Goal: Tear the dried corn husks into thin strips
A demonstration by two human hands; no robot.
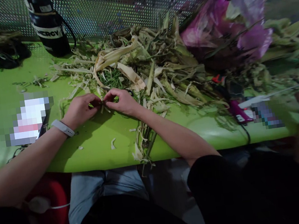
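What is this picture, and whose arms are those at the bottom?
There's no robot here, just a person using two bare hands. The camera sits on that person's head, looking forward and down, so the arms reach away from us. The left hand, with a white band on its wrist, and the right hand meet, pinching a small bit of plant. On the green table lie a leafy heap, a black bottle and a pinkish-purple plastic bag.

Blk short-slv top (131, 222), lt-blue jeans (84, 195), wht wristband (62, 128) L.
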